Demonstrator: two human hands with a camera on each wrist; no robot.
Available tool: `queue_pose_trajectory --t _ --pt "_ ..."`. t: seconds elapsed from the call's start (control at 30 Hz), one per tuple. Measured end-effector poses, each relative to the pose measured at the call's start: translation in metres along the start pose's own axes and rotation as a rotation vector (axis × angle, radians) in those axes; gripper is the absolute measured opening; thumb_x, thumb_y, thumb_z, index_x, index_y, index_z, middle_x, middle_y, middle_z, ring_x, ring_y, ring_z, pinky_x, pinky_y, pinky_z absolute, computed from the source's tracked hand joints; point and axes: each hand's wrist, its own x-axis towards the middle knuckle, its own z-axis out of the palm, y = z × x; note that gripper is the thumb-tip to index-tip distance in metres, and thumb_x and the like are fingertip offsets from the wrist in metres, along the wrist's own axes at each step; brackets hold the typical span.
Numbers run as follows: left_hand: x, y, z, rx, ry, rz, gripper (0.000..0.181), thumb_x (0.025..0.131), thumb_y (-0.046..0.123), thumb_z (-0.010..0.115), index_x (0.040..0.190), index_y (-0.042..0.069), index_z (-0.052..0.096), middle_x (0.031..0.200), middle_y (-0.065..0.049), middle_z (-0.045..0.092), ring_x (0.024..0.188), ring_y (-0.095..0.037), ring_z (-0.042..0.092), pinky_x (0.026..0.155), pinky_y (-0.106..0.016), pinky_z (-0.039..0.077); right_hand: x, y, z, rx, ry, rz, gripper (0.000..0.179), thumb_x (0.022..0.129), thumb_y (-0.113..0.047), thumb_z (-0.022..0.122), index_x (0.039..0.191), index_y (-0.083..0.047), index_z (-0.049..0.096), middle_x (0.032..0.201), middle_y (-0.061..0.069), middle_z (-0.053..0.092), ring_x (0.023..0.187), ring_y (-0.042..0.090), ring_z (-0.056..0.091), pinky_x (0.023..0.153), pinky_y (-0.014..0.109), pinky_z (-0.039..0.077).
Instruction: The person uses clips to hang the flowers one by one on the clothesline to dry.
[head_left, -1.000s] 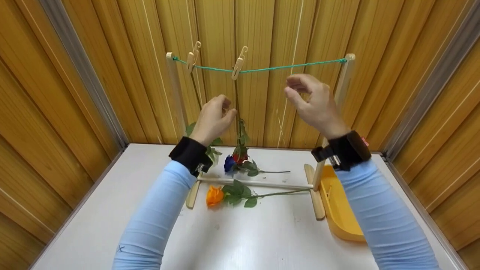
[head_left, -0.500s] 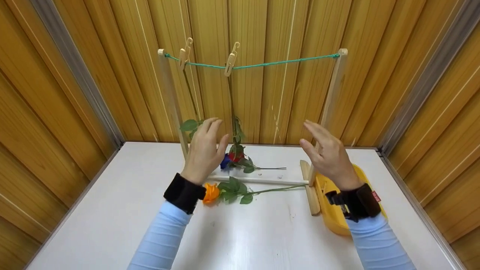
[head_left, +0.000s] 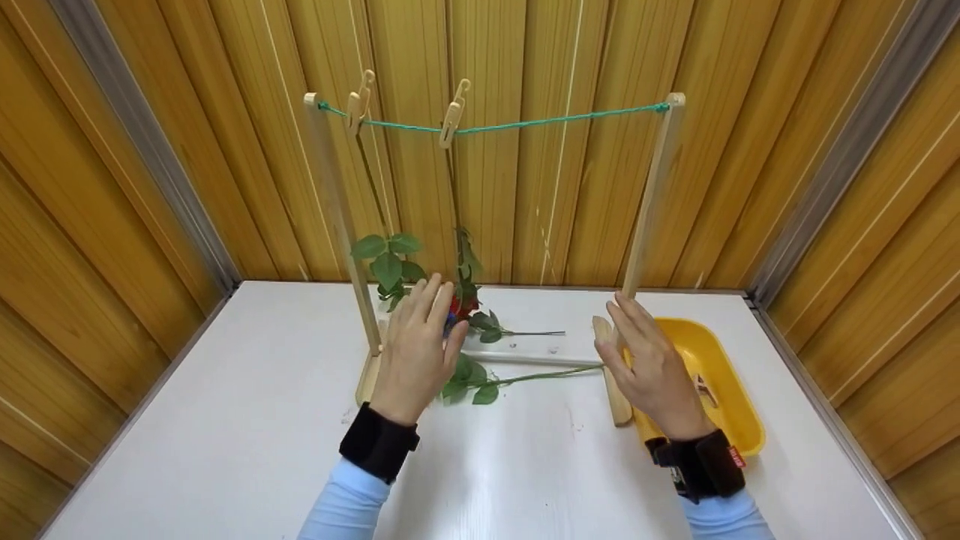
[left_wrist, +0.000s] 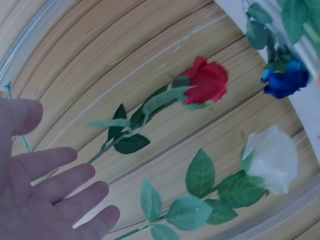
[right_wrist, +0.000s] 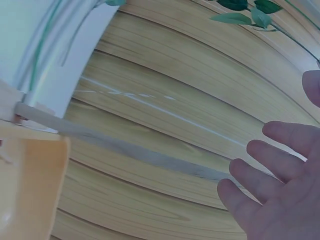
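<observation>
My left hand, fingers straight and holding nothing, hovers in front of the hanging flowers. In the left wrist view a red rose and a white rose hang head down beyond its fingers. Two wooden clothespins, one at the left and one nearer the middle, grip their stems on a green string. A blue rose lies on the table behind the rack's crossbar. Another leafy stem lies in front of it, its bloom hidden by my left hand. My right hand, also empty with extended fingers, is over the yellow tray's left side.
A wooden rack holds the string between its left post and right post. The yellow tray stands at the right, with a clothespin inside. Wood-patterned panels close off the back of the white table.
Both hands have come down from near the string and stems, and their fingers have straightened. The left hand now covers the orange rose. The hanging flowers stay clipped in place.
</observation>
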Motion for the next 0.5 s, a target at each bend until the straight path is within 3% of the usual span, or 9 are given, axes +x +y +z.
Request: queue_pose_trajectory --t 0.23,0.5 --pt "-0.026 0.003 0.018 0.111 -0.065 -0.019 0.059 0.102 0.039 0.063 0.147 0.003 0.055 0.155 -0.018 0.050 0.146 -0.038 0.043 0.118 -0.057 0.033 -0.023 0.009 0.008 -0.019 0.008 0.017 0.059 0.097 -0.014 0.072 0.148 0.005 0.050 0.156 0.024 0.045 0.145 0.045 0.040 0.116 0.063 0.031" --pt "-0.049 0.010 0.038 0.062 -0.118 -0.069 0.062 0.102 0.044 0.060 0.147 0.003 0.055 0.156 -0.020 0.048 0.147 -0.040 0.040 0.120 -0.059 0.029 -0.042 0.020 0.015 -0.054 0.028 0.018 0.059 0.098 -0.014 0.069 0.149 0.006 0.047 0.158 0.025 0.042 0.147 0.047 0.036 0.124 0.056 0.021"
